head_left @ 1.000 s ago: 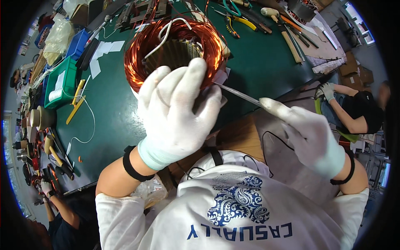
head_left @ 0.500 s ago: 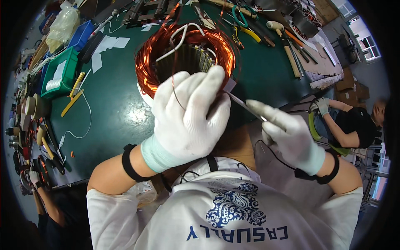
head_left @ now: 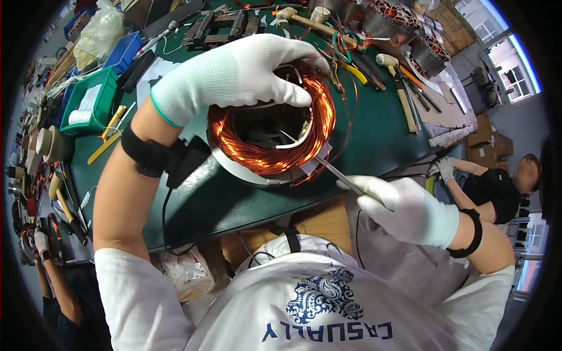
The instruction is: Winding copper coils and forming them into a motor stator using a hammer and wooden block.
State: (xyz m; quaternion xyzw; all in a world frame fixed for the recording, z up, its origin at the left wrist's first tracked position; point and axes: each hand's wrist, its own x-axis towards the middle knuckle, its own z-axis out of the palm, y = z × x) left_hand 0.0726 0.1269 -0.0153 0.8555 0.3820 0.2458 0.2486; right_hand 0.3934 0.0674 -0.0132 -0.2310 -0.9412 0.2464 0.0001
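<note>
- Left hand [head_left: 263, 70]: white glove, arched over the far side of the copper winding [head_left: 272, 157], fingers bent over its far right rim, thumb above the opening; can't tell if it grips.
- Right hand [head_left: 404, 207]: white glove, closed around a slim metal rod [head_left: 336, 171] angled at the winding's near right rim. Thin pale tip visible inside the opening, in line with the rod; can't tell if same piece.
- Green bin [head_left: 105, 88], left on tabletop [head_left: 374, 128]: holds a white spool [head_left: 85, 114].
- Blue bin [head_left: 124, 52], just beyond green bin: contents unclear. Pale plastic bag [head_left: 99, 35] beside it.
- Clear plastic bag [head_left: 187, 269] below table edge: contents too unclear to name.
- Winding: near the table's near edge, in front of the person. Thick ring, shiny orange-copper, many strands bundled. Dark hollow middle, white sleeving [head_left: 295, 141] curving along inside, pale rim underneath, loose strands at right.
</note>
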